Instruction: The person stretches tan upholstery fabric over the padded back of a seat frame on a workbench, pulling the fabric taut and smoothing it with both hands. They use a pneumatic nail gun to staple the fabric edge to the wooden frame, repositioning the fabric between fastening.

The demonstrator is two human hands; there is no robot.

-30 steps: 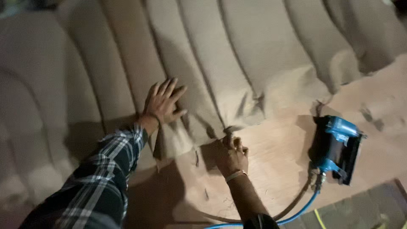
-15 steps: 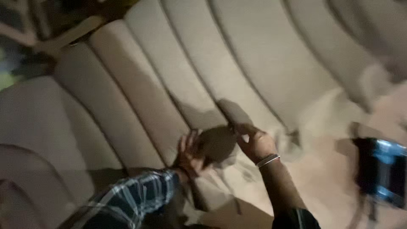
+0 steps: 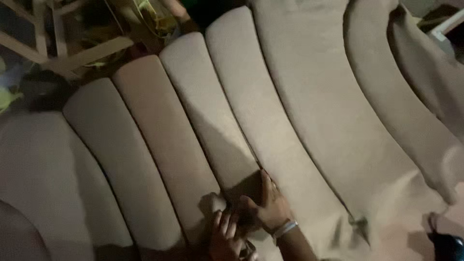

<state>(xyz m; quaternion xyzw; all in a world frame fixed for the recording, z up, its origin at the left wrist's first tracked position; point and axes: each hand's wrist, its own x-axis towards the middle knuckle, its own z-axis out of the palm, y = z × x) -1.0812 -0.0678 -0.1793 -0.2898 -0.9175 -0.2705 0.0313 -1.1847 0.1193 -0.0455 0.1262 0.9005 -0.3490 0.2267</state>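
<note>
A beige upholstered panel (image 3: 203,121) with long padded channels fills the head view. My right hand (image 3: 270,205), with a pale bracelet on its wrist, lies flat on one channel low in the middle, thumb spread toward the seam. My left hand (image 3: 224,237) rests just below and to the left of it, fingers apart on the neighbouring channel, its wrist cut off by the frame's bottom edge. The two hands nearly touch. Neither hand holds a tool.
A blue pneumatic stapler (image 3: 447,246) peeks in at the bottom right corner. Pale wooden frame pieces (image 3: 72,53) and clutter lie beyond the panel at the top left. Loose beige fabric (image 3: 425,96) folds over at the right.
My view has swung up and left, so the stapler has slid to the corner. Both hands have moved up the padded channels and closer together.
</note>
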